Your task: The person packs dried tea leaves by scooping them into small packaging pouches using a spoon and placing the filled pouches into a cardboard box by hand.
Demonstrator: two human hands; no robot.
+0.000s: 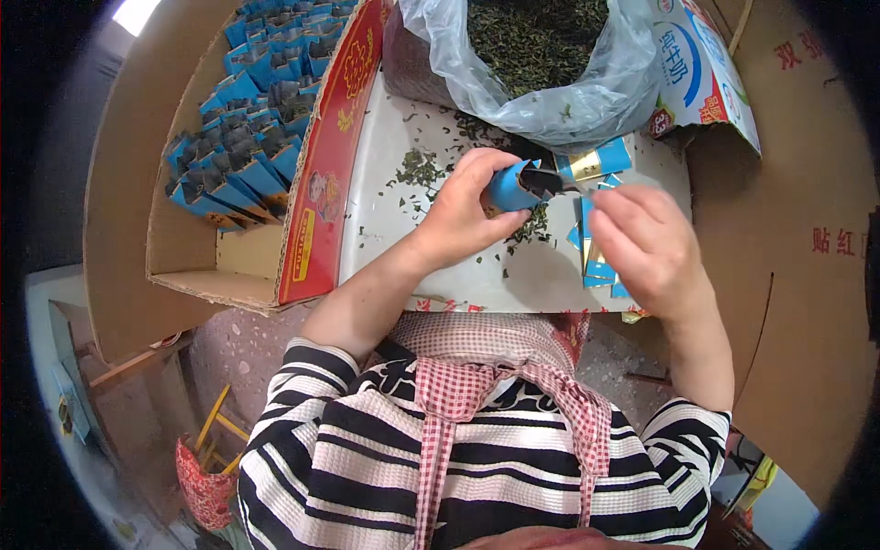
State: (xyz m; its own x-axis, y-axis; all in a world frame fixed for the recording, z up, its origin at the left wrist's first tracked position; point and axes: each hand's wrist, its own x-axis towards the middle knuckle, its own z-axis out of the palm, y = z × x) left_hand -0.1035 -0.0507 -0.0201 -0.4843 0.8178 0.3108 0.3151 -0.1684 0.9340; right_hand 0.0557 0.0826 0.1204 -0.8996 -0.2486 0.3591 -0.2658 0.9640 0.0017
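The left hand (pixel 467 206) curls around a blue pouch (pixel 511 191) just above and right of the frame's centre, while the right hand (pixel 653 246) pinches a thin utensil (pixel 575 188) reaching the pouch's mouth. Flat blue packets (pixel 599 266) lie near the right hand, below a plastic bag (pixel 596 119) of dark leaves (pixel 536 46) at top centre. A cardboard box (pixel 243 261) of upright blue pouches (pixel 243 188) fills the upper left.

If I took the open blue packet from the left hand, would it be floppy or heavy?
The packet is probably bendy, since its thin wall curves in the left hand. It's likely light, being small and thin-walled. Anything inside might spill if tipped, because the top is open.
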